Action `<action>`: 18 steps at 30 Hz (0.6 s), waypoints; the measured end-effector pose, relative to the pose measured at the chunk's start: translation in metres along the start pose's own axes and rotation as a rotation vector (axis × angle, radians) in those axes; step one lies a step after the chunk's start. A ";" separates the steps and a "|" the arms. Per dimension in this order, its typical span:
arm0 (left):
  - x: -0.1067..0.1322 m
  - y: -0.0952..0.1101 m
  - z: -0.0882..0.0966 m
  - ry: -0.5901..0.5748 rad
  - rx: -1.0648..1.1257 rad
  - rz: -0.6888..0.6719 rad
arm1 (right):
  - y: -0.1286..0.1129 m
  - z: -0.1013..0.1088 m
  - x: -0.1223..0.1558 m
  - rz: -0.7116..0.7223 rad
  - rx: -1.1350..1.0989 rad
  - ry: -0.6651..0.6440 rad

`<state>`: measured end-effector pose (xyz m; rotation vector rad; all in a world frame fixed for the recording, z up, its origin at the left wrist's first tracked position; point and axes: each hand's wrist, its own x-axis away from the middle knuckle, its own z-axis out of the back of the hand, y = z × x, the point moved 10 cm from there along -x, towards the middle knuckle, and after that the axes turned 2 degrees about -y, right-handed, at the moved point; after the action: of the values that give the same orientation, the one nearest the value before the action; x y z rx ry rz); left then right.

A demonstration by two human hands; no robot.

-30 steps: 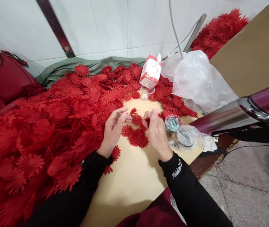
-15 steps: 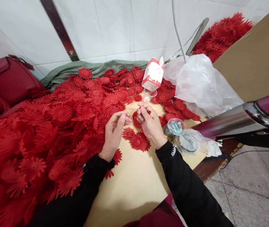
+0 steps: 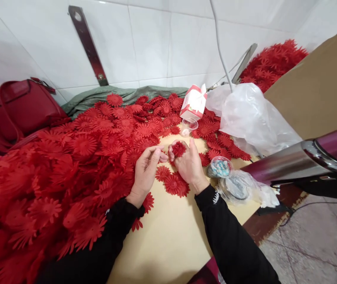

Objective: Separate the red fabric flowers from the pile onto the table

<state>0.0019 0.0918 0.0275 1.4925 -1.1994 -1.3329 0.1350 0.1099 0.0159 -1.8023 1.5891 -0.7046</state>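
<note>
Red flower point(image 3: 179, 149): lifted off the bench point(image 3: 168, 240), face tilted up toward me. The right hand point(image 3: 188, 163) grips it by fingertips around the petal edge. I judge the grip is taken at the rim so that the centre stays bare and in plain sight.

Left hand point(image 3: 146, 171): just left of the flower, palm up, fingers half curled, thumb and forefinger tips drawn close. I cannot tell whether they pinch anything small. It is close enough to the flower to steady or meet it.

Below the flower, a few loose flowers point(image 3: 173, 183) lie flat and apart on bare bench. They look sorted out from the bulk.

Right of the flower, near the right hand, stands a bead cup point(image 3: 220, 167), a small clear cup with pale blue pieces inside. It is open-topped and, I judge, placed for easy reach. A crumpled plastic wrap point(image 3: 239, 187) touches the cup on its far side.

Left of the flower and behind it, the flower heap point(image 3: 68, 165) covers most of the bench, pushed back to leave bare bench below the flower.

Beyond the flower, a red-and-white carton point(image 3: 193, 103) leans over an empty cup point(image 3: 190, 126). Far right is a cardboard box point(image 3: 319, 86), and far left a red handbag point(image 3: 17, 106).
</note>
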 end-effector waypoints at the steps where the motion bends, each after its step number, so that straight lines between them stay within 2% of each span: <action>1: 0.000 -0.001 0.001 0.006 -0.002 0.006 | 0.001 -0.001 0.000 -0.016 -0.027 -0.005; 4: -0.002 -0.003 0.001 0.016 0.002 0.023 | 0.000 -0.003 0.001 0.003 -0.018 -0.025; 11: 0.002 -0.001 0.002 0.020 0.019 0.017 | 0.009 -0.006 0.003 0.050 0.184 -0.023; 15: 0.004 0.003 0.018 -0.008 -0.003 0.003 | 0.005 0.004 0.005 0.089 0.369 0.062; 18: 0.004 0.007 0.042 0.031 -0.032 -0.021 | 0.002 0.013 0.008 0.079 0.386 0.136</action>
<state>-0.0403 0.0875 0.0271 1.5017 -1.1402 -1.3326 0.1445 0.1034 0.0058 -1.4296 1.4778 -1.0358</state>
